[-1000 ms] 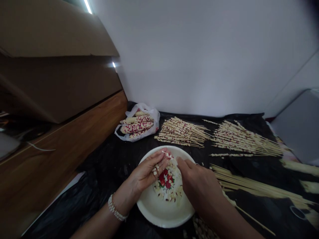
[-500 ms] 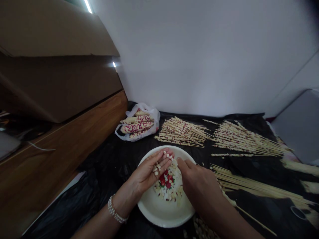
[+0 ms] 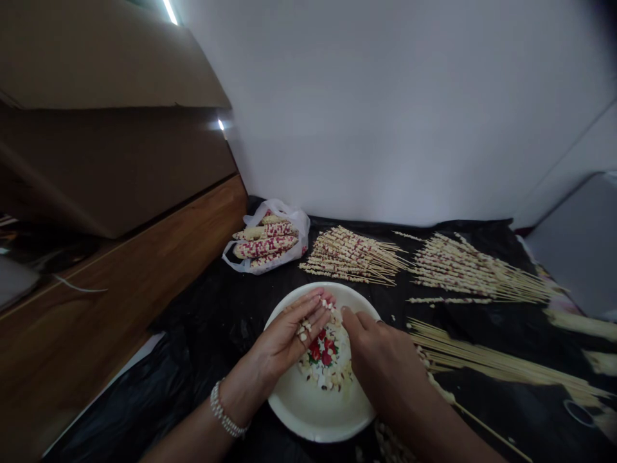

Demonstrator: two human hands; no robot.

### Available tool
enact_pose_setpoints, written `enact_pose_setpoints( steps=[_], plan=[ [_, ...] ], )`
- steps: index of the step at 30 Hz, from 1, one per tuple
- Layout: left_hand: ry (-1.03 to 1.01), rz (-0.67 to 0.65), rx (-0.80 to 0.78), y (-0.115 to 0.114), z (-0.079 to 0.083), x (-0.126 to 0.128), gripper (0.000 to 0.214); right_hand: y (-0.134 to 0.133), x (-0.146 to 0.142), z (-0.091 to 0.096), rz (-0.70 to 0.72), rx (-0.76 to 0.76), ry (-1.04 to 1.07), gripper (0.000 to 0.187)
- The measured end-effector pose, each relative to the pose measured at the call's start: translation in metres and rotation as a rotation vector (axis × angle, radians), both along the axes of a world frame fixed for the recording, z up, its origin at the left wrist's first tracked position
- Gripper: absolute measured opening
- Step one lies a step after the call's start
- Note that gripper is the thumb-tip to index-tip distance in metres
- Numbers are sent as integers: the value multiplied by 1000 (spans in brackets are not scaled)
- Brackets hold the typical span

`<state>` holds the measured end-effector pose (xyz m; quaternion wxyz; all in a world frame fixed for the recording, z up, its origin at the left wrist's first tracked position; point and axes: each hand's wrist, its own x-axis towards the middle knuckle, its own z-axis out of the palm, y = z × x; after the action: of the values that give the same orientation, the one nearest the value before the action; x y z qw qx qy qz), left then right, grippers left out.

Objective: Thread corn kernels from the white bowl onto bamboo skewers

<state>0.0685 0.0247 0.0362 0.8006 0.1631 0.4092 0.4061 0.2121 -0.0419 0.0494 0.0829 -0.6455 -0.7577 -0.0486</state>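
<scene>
My left hand (image 3: 292,328) is cupped, palm up, over a white bowl (image 3: 315,421), with several loose corn kernels (image 3: 303,329) lying in the palm and more near the fingertips. Facing it, my right hand (image 3: 373,344) is closed, thumb and forefinger together near the left fingertips; what they pinch is hidden. Inside the bowl, pale and dark-tipped kernels (image 3: 324,379) are scattered over a printed red flower. A skewer (image 3: 448,393) threaded with kernels shows beyond my right forearm, its bare stick pointing to the lower right.
Behind the bowl, a plastic bag (image 3: 303,222) holds speckled corn cobs (image 3: 267,246). Threaded skewers lie in a left pile (image 3: 344,254) and a right pile (image 3: 456,267). Bare sticks (image 3: 472,350) lie at right on black plastic sheeting (image 3: 202,341). A wooden board (image 3: 144,251) borders the left.
Very little differs. Both hands stay over the bowl with slight finger motion, and the bowl and the skewer by my right forearm have shifted slightly.
</scene>
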Motion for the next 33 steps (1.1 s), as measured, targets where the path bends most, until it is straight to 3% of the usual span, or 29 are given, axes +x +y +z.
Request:
enact_pose_setpoints(
  steps=[9,24,33],
  plan=[
    [7,-14,-62,-1,3,2,17,0,0,-5,37,82,10,29],
    [3,33,-131,-5,6,7,16,-3,-4,-1,-12,55,-37,37],
    [-22,-18,-98,-6,-1,7,19,-3,-7,-9,8,168,-10,18]
  ],
)
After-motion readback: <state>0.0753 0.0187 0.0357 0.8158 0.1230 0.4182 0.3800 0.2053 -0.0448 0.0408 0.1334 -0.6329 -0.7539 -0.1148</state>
